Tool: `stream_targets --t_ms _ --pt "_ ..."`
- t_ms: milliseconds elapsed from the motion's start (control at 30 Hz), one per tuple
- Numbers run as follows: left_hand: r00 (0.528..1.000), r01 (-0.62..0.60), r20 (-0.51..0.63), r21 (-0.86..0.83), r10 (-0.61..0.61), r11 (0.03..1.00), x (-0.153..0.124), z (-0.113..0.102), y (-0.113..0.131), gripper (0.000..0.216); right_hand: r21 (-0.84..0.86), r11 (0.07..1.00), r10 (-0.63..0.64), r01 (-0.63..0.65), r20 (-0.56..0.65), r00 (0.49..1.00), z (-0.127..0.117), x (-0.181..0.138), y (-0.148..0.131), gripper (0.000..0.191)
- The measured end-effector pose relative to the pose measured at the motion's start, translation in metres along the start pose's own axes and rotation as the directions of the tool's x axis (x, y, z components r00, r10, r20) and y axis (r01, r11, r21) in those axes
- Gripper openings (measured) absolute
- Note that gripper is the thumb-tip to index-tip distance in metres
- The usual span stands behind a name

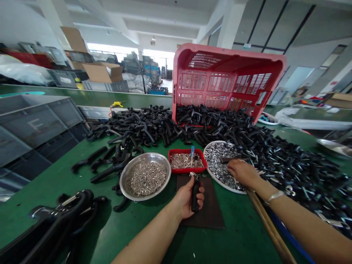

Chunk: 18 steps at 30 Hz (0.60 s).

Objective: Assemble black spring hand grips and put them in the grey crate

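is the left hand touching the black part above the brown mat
Touching: the head view shows the left hand wrapped around the black part, fingers curled over one side.

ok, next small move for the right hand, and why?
Probably lift one piece from the metal pieces in the white tray toward the black part: the right hand is at those pieces, and the left hand holds that part over the dark mat. Whether the right fingers grip one is unclear.
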State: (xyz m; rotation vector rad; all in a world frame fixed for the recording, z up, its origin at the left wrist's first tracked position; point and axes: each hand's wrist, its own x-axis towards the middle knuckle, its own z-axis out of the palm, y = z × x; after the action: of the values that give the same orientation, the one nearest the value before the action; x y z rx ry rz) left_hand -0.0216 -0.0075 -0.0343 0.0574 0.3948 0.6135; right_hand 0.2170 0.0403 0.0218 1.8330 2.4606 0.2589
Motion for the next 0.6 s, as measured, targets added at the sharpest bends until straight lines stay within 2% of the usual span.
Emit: stream_targets --t_ms 100,167,233,300,367,433,533,600 --pt "0.998 -0.032 -0.046 0.039 0.033 0.999 0.001 0.002 -0.003 0.034 0.188 0.978 -0.08 0.091 -0.065 0.995 -0.011 -0.011 -0.03 0.021" --pt "0.995 -0.069 -0.066 0.079 0.074 0.995 0.002 0.005 -0.006 0.032 0.461 0.871 -0.111 0.17 -0.152 0.982 -0.018 -0.019 -0.059 0.019" --pt "0.989 -0.111 -0.082 0.127 0.122 0.986 0.001 0.006 -0.008 0.029 0.563 0.79 -0.125 0.243 -0.241 0.963 -0.023 -0.023 -0.085 0.024" --pt "0.984 -0.14 -0.091 0.154 0.155 0.978 0.001 0.007 -0.01 0.027 0.503 0.816 -0.164 0.284 -0.269 0.949 -0.025 -0.024 -0.1 0.027" --pt "0.984 -0.137 -0.09 0.138 0.151 0.981 0.001 0.007 -0.011 0.028 0.417 0.868 -0.179 0.269 -0.242 0.954 -0.025 -0.025 -0.106 0.025" --pt "0.991 -0.108 -0.069 0.089 0.115 0.99 0.0 0.005 -0.01 0.03 0.402 0.884 -0.158 0.238 -0.223 0.962 -0.023 -0.026 -0.106 0.024" --pt "0.997 -0.078 -0.027 0.048 0.079 0.996 0.0 0.003 -0.01 0.031 0.418 0.881 -0.119 0.224 -0.262 0.958 -0.019 -0.03 -0.105 0.025" --pt "0.997 -0.064 -0.038 0.059 0.066 0.996 0.0 0.003 -0.009 0.033 0.41 0.893 -0.071 0.183 -0.275 0.959 -0.015 -0.031 -0.108 0.022"
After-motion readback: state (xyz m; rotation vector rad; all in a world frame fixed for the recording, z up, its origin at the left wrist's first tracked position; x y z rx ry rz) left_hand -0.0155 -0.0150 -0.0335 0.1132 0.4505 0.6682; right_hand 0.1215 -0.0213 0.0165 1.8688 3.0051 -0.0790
